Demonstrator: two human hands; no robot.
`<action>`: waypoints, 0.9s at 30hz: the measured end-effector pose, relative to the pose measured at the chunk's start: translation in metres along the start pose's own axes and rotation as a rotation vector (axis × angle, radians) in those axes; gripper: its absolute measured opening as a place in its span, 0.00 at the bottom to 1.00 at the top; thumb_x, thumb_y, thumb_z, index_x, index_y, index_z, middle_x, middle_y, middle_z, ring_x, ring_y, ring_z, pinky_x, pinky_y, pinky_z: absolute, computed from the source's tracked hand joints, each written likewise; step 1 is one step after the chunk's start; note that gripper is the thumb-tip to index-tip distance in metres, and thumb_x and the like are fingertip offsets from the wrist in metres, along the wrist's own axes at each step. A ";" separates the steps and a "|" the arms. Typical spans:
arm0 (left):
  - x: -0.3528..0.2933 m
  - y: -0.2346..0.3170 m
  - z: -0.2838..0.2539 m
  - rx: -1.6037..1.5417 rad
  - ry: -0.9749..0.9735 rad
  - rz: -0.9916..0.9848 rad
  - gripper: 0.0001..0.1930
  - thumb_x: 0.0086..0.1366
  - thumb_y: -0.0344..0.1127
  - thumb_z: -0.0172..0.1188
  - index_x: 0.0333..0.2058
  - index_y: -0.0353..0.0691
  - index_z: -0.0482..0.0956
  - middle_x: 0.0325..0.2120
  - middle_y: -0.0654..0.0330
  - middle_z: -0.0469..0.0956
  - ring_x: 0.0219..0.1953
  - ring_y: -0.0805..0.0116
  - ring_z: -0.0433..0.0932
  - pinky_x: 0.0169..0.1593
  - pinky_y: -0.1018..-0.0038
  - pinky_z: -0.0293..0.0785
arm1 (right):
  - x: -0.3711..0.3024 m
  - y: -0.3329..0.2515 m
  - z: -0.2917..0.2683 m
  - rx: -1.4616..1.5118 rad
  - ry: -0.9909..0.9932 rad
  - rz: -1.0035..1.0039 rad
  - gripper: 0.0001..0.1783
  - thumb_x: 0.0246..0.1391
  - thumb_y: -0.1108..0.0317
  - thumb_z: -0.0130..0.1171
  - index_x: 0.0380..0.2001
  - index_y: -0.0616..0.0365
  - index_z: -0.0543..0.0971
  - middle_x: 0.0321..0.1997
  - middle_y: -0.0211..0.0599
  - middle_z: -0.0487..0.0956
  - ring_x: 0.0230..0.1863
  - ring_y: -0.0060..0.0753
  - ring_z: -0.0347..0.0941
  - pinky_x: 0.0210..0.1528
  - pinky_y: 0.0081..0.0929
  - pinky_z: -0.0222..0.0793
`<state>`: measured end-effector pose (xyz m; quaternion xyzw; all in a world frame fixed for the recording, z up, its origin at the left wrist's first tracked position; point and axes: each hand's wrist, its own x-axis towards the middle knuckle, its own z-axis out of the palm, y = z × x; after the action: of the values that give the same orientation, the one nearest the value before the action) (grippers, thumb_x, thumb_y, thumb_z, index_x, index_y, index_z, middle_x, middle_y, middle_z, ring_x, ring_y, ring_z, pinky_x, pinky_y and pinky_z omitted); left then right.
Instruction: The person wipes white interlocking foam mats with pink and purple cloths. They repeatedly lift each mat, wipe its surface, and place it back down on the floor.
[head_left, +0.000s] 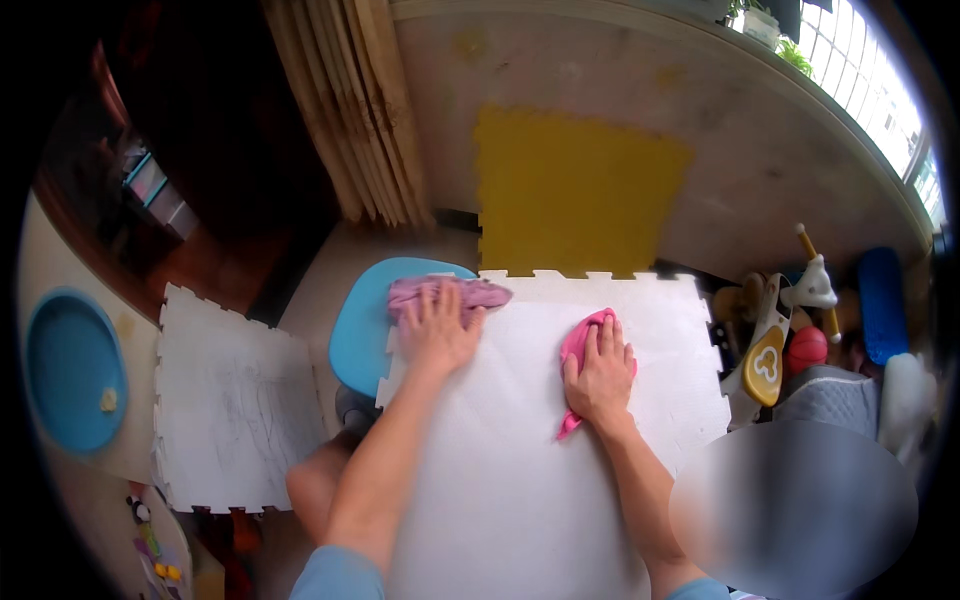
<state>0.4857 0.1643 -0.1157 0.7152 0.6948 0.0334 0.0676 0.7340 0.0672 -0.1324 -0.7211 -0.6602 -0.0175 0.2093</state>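
A white foam mat (500, 440) with notched edges lies in front of me. Near its far left corner, my left hand (437, 325) rests palm down on a crumpled mauve cloth (488, 296), fingers spread and stretched out. That cloth overlaps a light-blue stool or seat (358, 325), which shows beyond the mat's left edge. Farther right, my right hand (602, 378) presses flat on a bright pink cloth (571, 344), its fingers extended over the fabric. A twisted tail of the pink cloth sticks out toward me. Both palms hide what lies beneath them.
A yellow foam mat (580, 190) leans against the far wall. At left are another white mat (240, 400) with dark marks and a blue basin (75, 370). Toys, including a pink ball (808, 347), crowd the right side. A beige curtain (350, 110) hangs at the back.
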 end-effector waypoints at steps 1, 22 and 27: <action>-0.012 0.014 -0.001 -0.019 -0.016 0.143 0.36 0.78 0.58 0.31 0.76 0.43 0.53 0.78 0.58 0.48 0.80 0.53 0.41 0.79 0.51 0.30 | 0.002 0.002 0.000 -0.005 -0.011 0.006 0.37 0.61 0.54 0.53 0.66 0.70 0.69 0.77 0.60 0.59 0.78 0.60 0.53 0.74 0.63 0.51; -0.018 -0.067 -0.007 -0.111 0.015 0.207 0.34 0.73 0.46 0.42 0.75 0.40 0.55 0.77 0.60 0.52 0.80 0.58 0.43 0.80 0.55 0.33 | 0.007 -0.084 0.005 -0.153 -0.318 -0.367 0.34 0.66 0.54 0.47 0.70 0.62 0.66 0.79 0.48 0.60 0.80 0.47 0.52 0.76 0.65 0.47; -0.016 -0.067 -0.009 -0.127 0.017 0.183 0.33 0.74 0.45 0.42 0.75 0.40 0.56 0.77 0.60 0.53 0.80 0.57 0.44 0.80 0.55 0.32 | 0.049 -0.066 -0.003 -0.159 -0.240 -0.189 0.35 0.69 0.54 0.44 0.69 0.71 0.65 0.79 0.59 0.57 0.80 0.55 0.49 0.77 0.60 0.48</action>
<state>0.4176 0.1502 -0.1160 0.7697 0.6235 0.0894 0.1039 0.6775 0.1154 -0.0968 -0.6669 -0.7420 -0.0031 0.0684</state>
